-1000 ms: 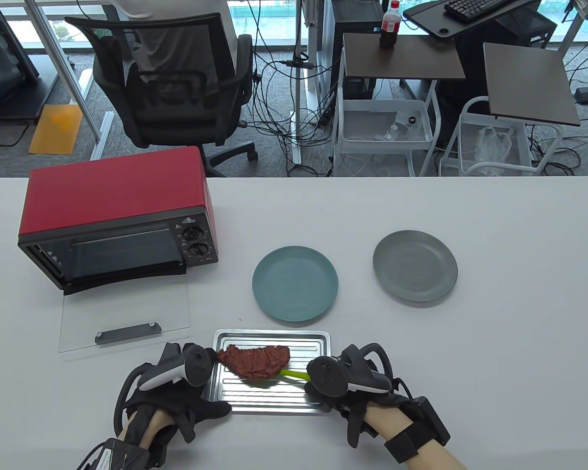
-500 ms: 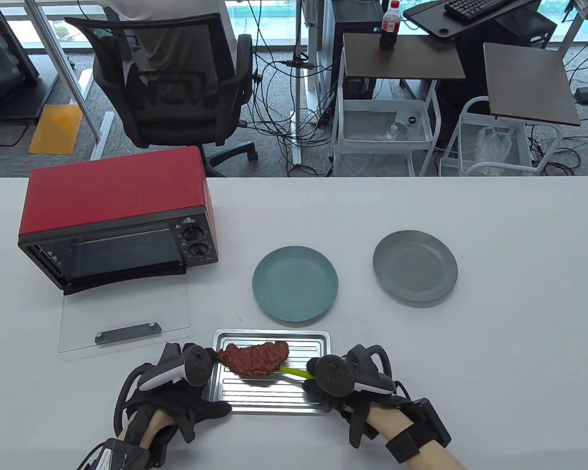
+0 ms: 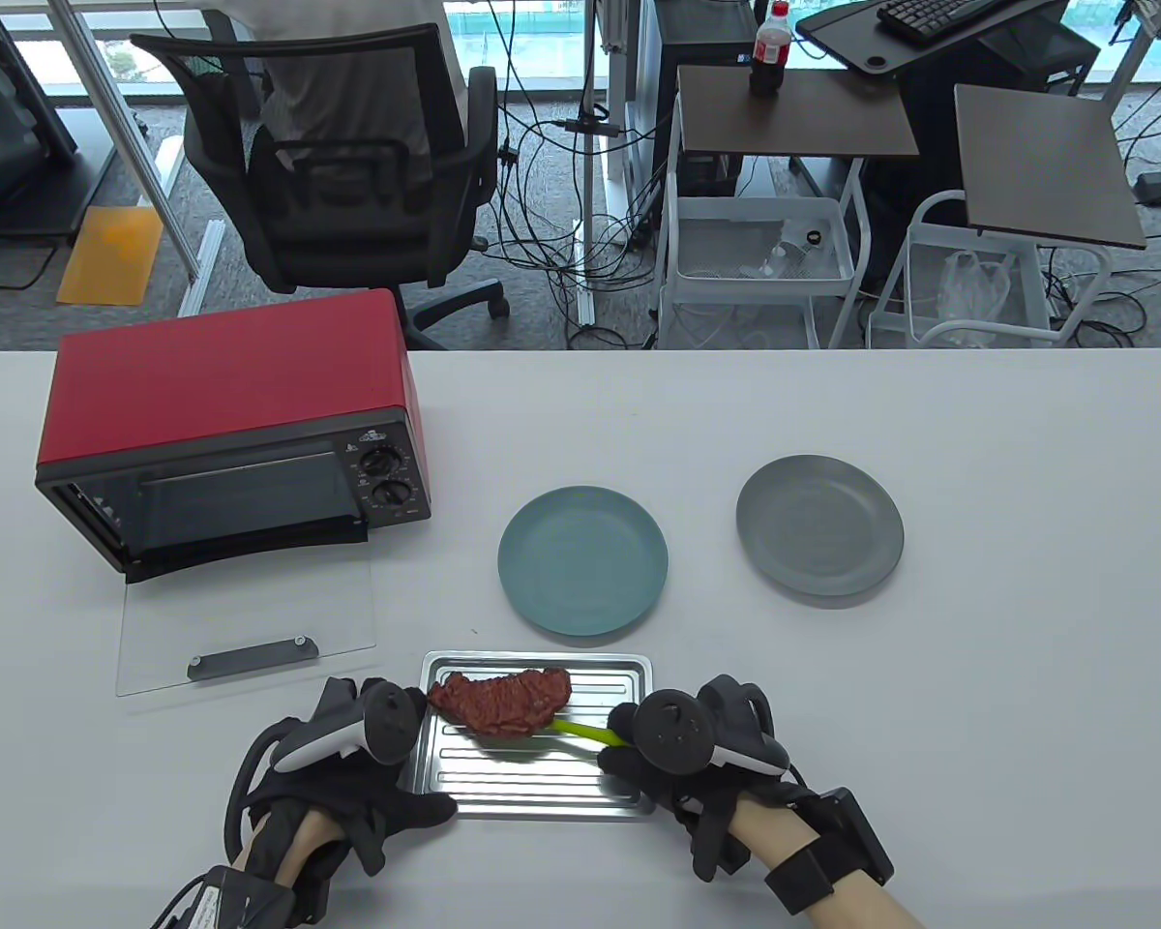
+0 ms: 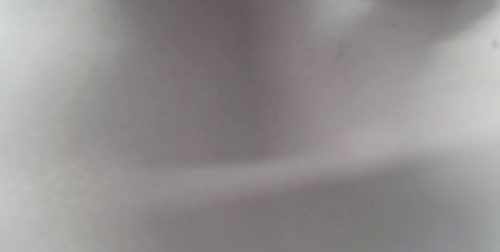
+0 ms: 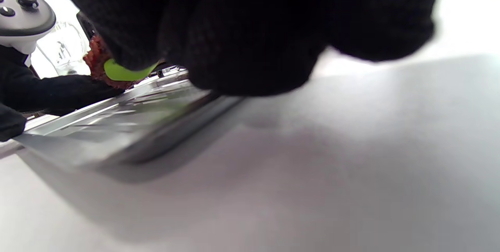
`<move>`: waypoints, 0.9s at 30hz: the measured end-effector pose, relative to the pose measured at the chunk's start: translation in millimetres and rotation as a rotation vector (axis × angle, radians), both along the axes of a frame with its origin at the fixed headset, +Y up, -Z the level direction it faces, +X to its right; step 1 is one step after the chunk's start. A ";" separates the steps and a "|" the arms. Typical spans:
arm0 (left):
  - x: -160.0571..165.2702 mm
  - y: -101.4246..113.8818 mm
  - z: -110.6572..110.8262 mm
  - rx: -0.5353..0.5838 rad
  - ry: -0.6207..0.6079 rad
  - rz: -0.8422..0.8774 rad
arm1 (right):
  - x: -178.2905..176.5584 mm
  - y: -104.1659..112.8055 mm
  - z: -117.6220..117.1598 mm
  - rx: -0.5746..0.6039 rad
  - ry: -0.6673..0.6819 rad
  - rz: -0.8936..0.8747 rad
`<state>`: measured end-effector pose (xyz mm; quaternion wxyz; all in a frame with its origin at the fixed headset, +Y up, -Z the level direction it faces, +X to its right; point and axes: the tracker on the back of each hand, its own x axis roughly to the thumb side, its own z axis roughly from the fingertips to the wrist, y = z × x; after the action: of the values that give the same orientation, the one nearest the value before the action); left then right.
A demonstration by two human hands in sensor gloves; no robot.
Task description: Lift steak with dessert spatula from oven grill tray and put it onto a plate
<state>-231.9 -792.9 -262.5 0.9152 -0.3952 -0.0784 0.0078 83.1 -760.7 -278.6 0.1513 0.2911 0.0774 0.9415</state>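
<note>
A reddish-brown steak (image 3: 503, 702) lies on the blade of a green dessert spatula (image 3: 585, 733) just over the silver oven grill tray (image 3: 532, 784) at the table's front edge. My right hand (image 3: 624, 760) grips the spatula's handle at the tray's right side. In the right wrist view the green spatula (image 5: 125, 73) runs under the steak (image 5: 97, 58) above the tray (image 5: 117, 127). My left hand (image 3: 411, 764) holds the tray's left edge, its thumb on the front corner. A teal plate (image 3: 582, 559) sits just behind the tray. The left wrist view is a grey blur.
A grey plate (image 3: 819, 524) lies to the right of the teal one. A red toaster oven (image 3: 223, 406) stands at the back left, its glass door (image 3: 247, 619) folded down flat on the table beside the tray.
The steak has risen a little and shifted toward the tray's back edge on the spatula. My right hand has slid slightly right. The left hand has stayed put.
</note>
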 end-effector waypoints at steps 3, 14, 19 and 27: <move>0.1 -0.1 -0.1 -0.001 0.000 0.000 | 0.8 0.3 -0.2 0.001 -0.004 -0.020; 0.2 -0.2 -0.1 -0.001 0.000 0.000 | 3.4 6.5 1.1 0.050 -0.014 -0.070; 0.2 -0.2 -0.1 -0.001 0.000 0.000 | 8.6 17.8 1.4 0.085 -0.038 -0.107; 0.2 -0.2 -0.1 -0.001 0.000 0.000 | 22.1 38.7 -3.3 0.154 -0.126 -0.173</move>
<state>-231.7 -793.1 -262.6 0.9149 -0.3959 -0.0783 0.0078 105.2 -722.0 -281.9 0.2137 0.2479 -0.0303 0.9444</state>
